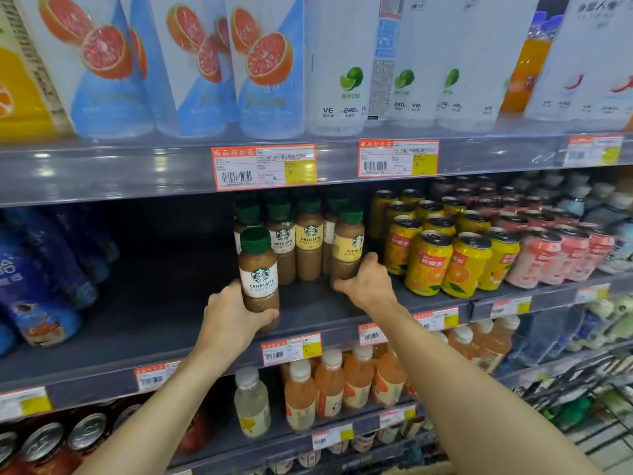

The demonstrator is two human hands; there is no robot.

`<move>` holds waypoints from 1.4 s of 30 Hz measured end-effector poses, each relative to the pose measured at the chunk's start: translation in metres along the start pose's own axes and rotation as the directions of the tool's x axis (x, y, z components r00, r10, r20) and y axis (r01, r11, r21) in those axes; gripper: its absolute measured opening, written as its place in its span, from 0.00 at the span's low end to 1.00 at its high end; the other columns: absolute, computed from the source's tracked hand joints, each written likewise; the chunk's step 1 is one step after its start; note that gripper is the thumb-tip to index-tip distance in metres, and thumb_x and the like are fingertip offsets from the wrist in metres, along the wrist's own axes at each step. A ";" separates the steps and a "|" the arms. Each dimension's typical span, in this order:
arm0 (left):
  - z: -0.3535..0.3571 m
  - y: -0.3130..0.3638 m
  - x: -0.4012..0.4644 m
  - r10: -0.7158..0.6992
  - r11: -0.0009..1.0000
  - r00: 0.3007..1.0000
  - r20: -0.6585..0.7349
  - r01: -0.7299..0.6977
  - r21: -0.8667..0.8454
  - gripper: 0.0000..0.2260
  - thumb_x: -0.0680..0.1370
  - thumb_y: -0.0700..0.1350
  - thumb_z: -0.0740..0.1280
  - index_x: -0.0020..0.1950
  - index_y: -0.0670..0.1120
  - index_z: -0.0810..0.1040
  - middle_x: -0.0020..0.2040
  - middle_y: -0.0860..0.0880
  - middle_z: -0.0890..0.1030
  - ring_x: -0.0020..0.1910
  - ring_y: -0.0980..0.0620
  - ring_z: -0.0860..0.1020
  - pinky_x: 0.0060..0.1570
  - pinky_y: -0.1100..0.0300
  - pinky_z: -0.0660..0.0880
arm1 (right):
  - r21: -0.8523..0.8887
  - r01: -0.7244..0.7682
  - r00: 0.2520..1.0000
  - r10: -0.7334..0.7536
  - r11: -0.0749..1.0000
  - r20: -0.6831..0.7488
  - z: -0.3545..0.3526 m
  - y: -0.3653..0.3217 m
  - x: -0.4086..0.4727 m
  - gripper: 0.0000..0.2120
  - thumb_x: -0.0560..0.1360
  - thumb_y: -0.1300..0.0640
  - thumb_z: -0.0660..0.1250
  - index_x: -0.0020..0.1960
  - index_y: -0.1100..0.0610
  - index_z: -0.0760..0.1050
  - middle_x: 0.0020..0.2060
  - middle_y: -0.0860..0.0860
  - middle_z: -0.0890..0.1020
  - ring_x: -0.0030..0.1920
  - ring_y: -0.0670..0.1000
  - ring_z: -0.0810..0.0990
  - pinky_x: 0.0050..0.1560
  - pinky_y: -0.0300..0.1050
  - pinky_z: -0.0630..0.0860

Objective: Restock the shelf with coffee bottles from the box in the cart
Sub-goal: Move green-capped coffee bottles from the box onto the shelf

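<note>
We grasp a latte bottle in our left hand and a cheese bottle in our right hand, each low on the body, probably to set them upright on the shelf.

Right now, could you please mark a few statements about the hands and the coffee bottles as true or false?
1. The left hand holds a Caffe Latte bottle. True.
2. The right hand hangs free of any bottle. False: its grip is on a Cheese Latte bottle.
3. The coffee bottles have red caps. False: green.
4. Yellow orange-drink cans stand right of the coffee. True.
</note>
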State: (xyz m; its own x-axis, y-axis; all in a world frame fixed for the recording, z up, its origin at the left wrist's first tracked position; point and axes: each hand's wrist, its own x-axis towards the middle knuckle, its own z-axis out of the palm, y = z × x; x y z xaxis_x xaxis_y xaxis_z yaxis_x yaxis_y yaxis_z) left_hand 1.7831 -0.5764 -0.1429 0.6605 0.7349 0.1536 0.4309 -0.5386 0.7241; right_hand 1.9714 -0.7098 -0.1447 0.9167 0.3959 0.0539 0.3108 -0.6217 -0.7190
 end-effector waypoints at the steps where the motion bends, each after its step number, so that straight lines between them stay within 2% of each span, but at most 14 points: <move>1: 0.000 0.000 0.000 -0.002 1.000 1.000 -0.002 0.002 0.001 0.24 0.67 0.48 0.79 0.59 0.45 0.77 0.53 0.48 0.83 0.54 0.48 0.80 0.54 0.54 0.77 | -0.001 -0.002 1.000 0.002 1.000 0.004 0.000 0.000 0.001 0.32 0.66 0.51 0.78 0.61 0.62 0.65 0.56 0.59 0.78 0.57 0.61 0.78 0.51 0.50 0.75; 11: 0.001 0.001 -0.001 -0.026 1.000 1.000 -0.013 0.026 -0.003 0.23 0.66 0.47 0.80 0.57 0.45 0.78 0.52 0.48 0.83 0.54 0.47 0.80 0.55 0.54 0.77 | 0.003 -0.059 0.998 0.059 0.998 0.038 0.003 -0.009 0.003 0.35 0.67 0.51 0.77 0.65 0.62 0.63 0.60 0.60 0.76 0.60 0.61 0.76 0.57 0.52 0.75; 20: 0.009 0.009 -0.005 -0.047 0.999 0.999 -0.024 0.046 -0.026 0.24 0.67 0.45 0.79 0.60 0.45 0.76 0.55 0.48 0.82 0.55 0.48 0.79 0.52 0.60 0.74 | 0.028 -0.079 0.997 0.079 0.996 0.020 0.007 -0.007 0.001 0.34 0.67 0.53 0.78 0.64 0.63 0.64 0.61 0.60 0.75 0.61 0.61 0.76 0.57 0.50 0.74; 23: 0.012 0.009 -0.008 -0.062 0.997 0.997 -0.051 0.059 -0.053 0.25 0.66 0.46 0.79 0.60 0.46 0.75 0.56 0.48 0.82 0.55 0.48 0.79 0.52 0.58 0.75 | -0.083 -0.046 0.998 0.050 0.995 0.044 0.002 0.001 -0.002 0.36 0.67 0.46 0.77 0.64 0.63 0.65 0.61 0.61 0.74 0.60 0.60 0.76 0.56 0.51 0.76; 25: 0.016 0.011 -0.010 -0.076 0.995 0.993 -0.085 0.071 -0.067 0.25 0.66 0.47 0.79 0.59 0.46 0.74 0.56 0.47 0.81 0.54 0.48 0.79 0.52 0.56 0.76 | -0.184 0.007 0.996 0.009 0.983 0.085 -0.007 0.007 -0.007 0.38 0.69 0.37 0.72 0.66 0.62 0.65 0.63 0.59 0.74 0.61 0.59 0.75 0.56 0.52 0.76; 27: 0.023 0.013 -0.013 -0.085 0.993 0.990 -0.112 0.076 -0.088 0.26 0.66 0.47 0.80 0.59 0.46 0.72 0.56 0.47 0.81 0.55 0.48 0.79 0.53 0.54 0.77 | -0.294 0.124 0.976 -0.063 0.948 0.210 -0.014 0.017 -0.014 0.44 0.70 0.30 0.65 0.71 0.62 0.63 0.68 0.58 0.70 0.66 0.58 0.72 0.61 0.52 0.73; 29: 0.034 0.018 -0.014 -0.089 0.991 0.989 -0.115 0.076 -0.109 0.26 0.66 0.48 0.80 0.58 0.47 0.71 0.56 0.47 0.81 0.56 0.48 0.79 0.55 0.52 0.77 | -0.373 0.249 0.926 -0.107 0.894 0.362 -0.018 0.029 -0.024 0.51 0.68 0.24 0.58 0.76 0.61 0.57 0.76 0.57 0.61 0.74 0.57 0.62 0.69 0.52 0.65; 31: 0.045 0.022 -0.013 -0.094 0.988 0.991 -0.099 0.080 -0.134 0.26 0.65 0.48 0.80 0.57 0.48 0.71 0.56 0.47 0.80 0.57 0.48 0.78 0.56 0.50 0.77 | -0.424 0.341 0.893 -0.149 0.839 0.424 -0.018 0.039 -0.030 0.53 0.68 0.22 0.52 0.78 0.59 0.53 0.78 0.55 0.53 0.77 0.54 0.55 0.74 0.52 0.59; 35: 0.067 0.036 -0.003 -0.081 0.981 0.993 -0.082 0.065 -0.183 0.23 0.65 0.47 0.80 0.55 0.49 0.74 0.53 0.49 0.82 0.56 0.49 0.79 0.57 0.49 0.77 | -0.485 0.457 0.873 -0.272 0.745 0.405 -0.019 0.047 -0.033 0.48 0.73 0.26 0.47 0.78 0.61 0.53 0.78 0.57 0.53 0.78 0.54 0.52 0.75 0.48 0.50; 42: 0.090 0.051 0.016 -0.071 0.983 0.990 -0.122 0.049 -0.178 0.22 0.65 0.46 0.80 0.55 0.45 0.76 0.51 0.49 0.84 0.52 0.51 0.81 0.54 0.51 0.79 | -0.494 0.465 0.876 -0.300 0.735 0.377 -0.008 0.058 -0.024 0.52 0.70 0.23 0.43 0.79 0.63 0.50 0.78 0.58 0.53 0.78 0.54 0.50 0.77 0.48 0.47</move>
State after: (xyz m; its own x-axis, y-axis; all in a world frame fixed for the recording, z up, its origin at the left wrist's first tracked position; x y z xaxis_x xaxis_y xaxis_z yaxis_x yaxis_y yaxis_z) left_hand 1.8707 -0.6294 -0.1639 0.5481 0.8162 0.1826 0.3459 -0.4199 0.8391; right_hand 1.9698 -0.7604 -0.1823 0.6149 0.7886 0.0016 0.7785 -0.6066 -0.1608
